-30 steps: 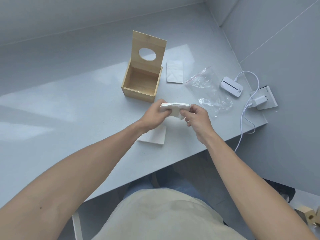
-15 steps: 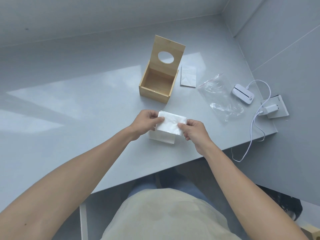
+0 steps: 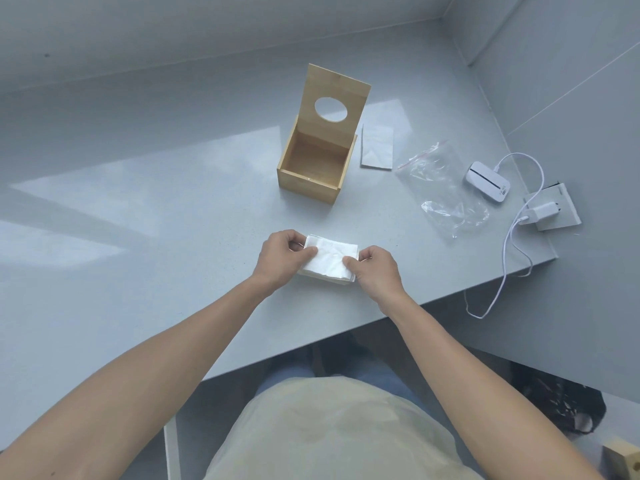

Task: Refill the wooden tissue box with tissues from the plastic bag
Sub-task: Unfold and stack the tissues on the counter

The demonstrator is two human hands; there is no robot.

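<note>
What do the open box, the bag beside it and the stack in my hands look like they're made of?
The open box looks like pale bamboo or light wood, matte, with visible grain and joined panels. The bag seems thin clear plastic, glossy and crinkled, with a red zip strip. The stack, held by the left hand and right hand, looks like soft white tissue paper, layered.

i count two hands of mine on the grey table [image 3: 173, 216]: my left hand [image 3: 282, 256] and my right hand [image 3: 375, 271]. between them is one stack of white tissues [image 3: 329, 259]. there is one wooden tissue box [image 3: 320, 168], one loose tissue [image 3: 377, 147] lying flat beside it, and one clear plastic bag [image 3: 440, 188]. further right i count one small white device [image 3: 486, 181], one white charger plug [image 3: 542, 214] and one white cable [image 3: 509, 247].
</note>
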